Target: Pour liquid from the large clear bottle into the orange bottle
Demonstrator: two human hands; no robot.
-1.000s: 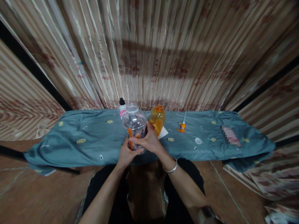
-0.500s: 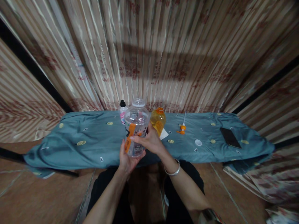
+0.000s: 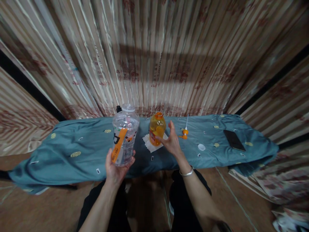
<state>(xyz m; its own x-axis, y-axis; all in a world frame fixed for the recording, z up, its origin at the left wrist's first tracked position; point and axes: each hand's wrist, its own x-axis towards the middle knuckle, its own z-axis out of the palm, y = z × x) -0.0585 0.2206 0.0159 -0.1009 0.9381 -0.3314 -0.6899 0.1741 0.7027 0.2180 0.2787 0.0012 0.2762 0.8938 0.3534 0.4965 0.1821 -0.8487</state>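
1. Slippage seemed possible left of the amber bottle [image 3: 157,127]: only the left hand [image 3: 116,169] gripped the clear plastic jug [image 3: 126,135], low on its wall.
2. The amber bottle stood open-mouthed on white tissue [image 3: 151,148]; a nudge might have spilled it.
3. Just right of the bottle, the right hand [image 3: 172,141] was spread, gripping nothing; whether it touched was unclear.
4. Farther right of it, a knocked orange pump head [image 3: 185,132] could have rolled.
5. Beneath the bottle, teal printed cloth [image 3: 91,141] lay rumpled; behind it hung pleated curtains [image 3: 145,58].
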